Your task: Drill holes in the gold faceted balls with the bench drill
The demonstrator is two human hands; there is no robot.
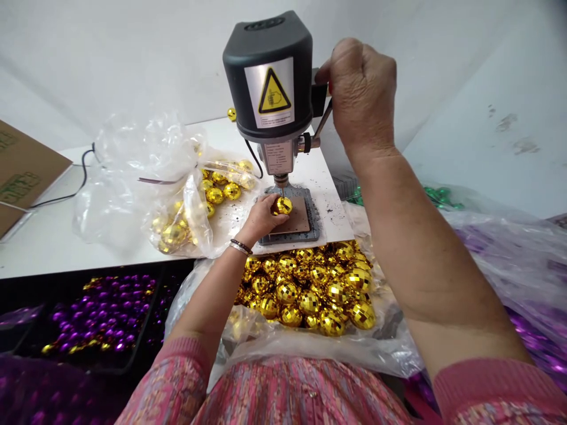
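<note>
My left hand [262, 217] grips a gold mirrored ball [284, 205] on the wooden pad [299, 218] of a small bench drill press [268, 77]. The drill bit [282, 191] points down at the ball's top; whether it has entered the ball I cannot tell. Up at the right of the machine's dark housing, my right hand [364, 88] is closed round the feed lever [325, 120]. Most of the lever's grip is hidden in the fist.
An open plastic bag of gold balls [305, 295] lies below the table edge. Another clear bag [177, 218] with gold balls rests left of the drill. Purple balls [106, 313] fill a dark tray at lower left. A cardboard box [26, 177] and black cord [66, 198] are farther left.
</note>
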